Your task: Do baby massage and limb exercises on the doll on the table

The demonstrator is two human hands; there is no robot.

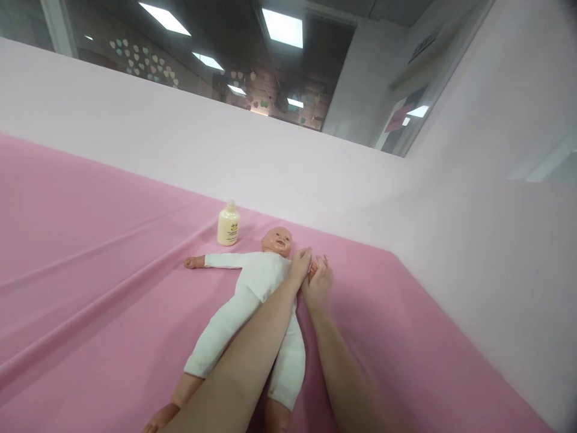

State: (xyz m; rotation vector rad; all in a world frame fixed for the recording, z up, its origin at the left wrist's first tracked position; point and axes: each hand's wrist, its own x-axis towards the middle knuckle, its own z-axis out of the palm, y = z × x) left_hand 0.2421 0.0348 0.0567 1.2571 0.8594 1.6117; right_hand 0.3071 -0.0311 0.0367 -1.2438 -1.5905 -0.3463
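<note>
A baby doll (259,276) with a white cloth body lies face up on a pink sheet (112,252). Its arm on the left is stretched out flat. My left hand (300,264) is closed around the doll's other arm, close to the shoulder, and hides most of that sleeve. Just to the right, my right hand (319,281) curls its fingers around the doll's small hand (312,270), part of which shows between them. My left forearm crosses over the doll's belly and legs.
A pale yellow lotion bottle (229,225) stands left of the doll's head. White walls (288,186) border the sheet at the back and right. Above the back wall is a window (216,60) with ceiling lights showing in it.
</note>
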